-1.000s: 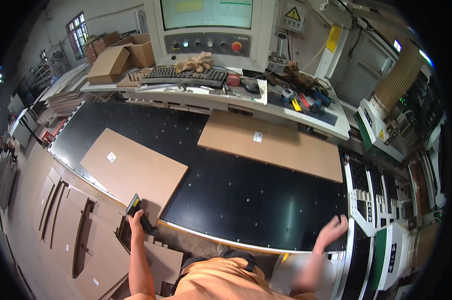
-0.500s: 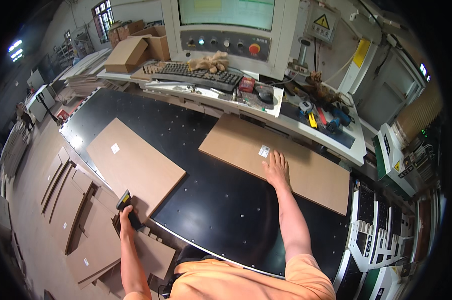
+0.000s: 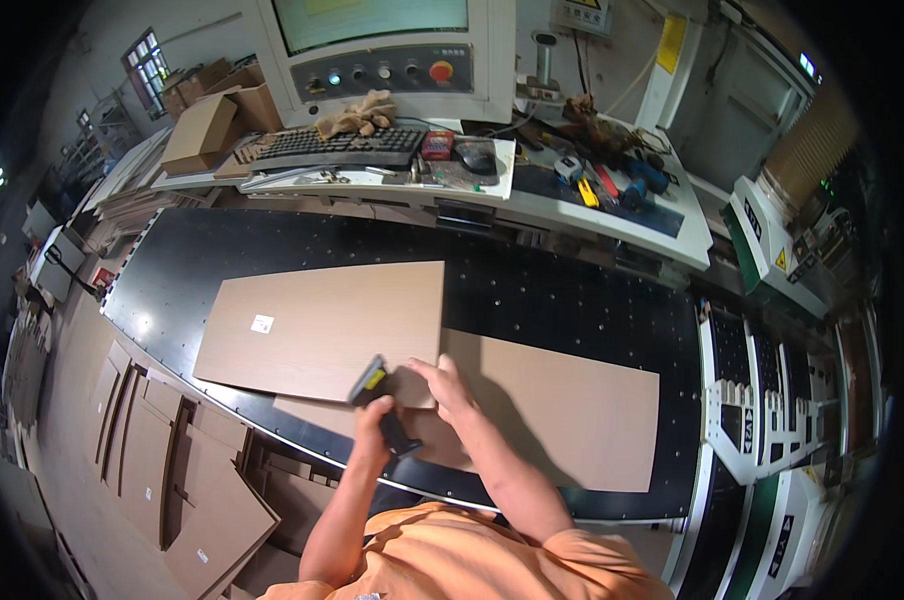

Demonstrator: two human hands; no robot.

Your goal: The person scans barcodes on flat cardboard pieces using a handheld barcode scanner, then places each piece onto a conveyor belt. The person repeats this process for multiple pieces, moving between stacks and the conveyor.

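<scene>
My left hand (image 3: 372, 422) is wrapped around a black handheld barcode scanner (image 3: 395, 438) with a yellow patch, over the near edge of a light-brown wooden panel (image 3: 342, 325). That panel bears a small white label (image 3: 262, 323) toward its left end. Gripping its right edge by the near corner is my right hand (image 3: 450, 388), thumb side on top; the fingers underneath are hidden. A second brown panel (image 3: 572, 415) lies partly below the first and sticks out to the right, with a shadow across it. Both are over a black machine table (image 3: 572, 310).
Behind the table stands a control console with buttons (image 3: 387, 70), a keyboard (image 3: 332, 148), gloves (image 3: 357, 115) and a shelf of tools (image 3: 612, 185). Several panels (image 3: 172, 450) are stacked at the left near side. White machine parts (image 3: 752, 430) border the table on the right.
The labelled left panel has turned and moved right, now overlapping the other panel, which has come nearer to me. My right hand has shifted from that panel to the labelled one's edge; the scanner moved right.
</scene>
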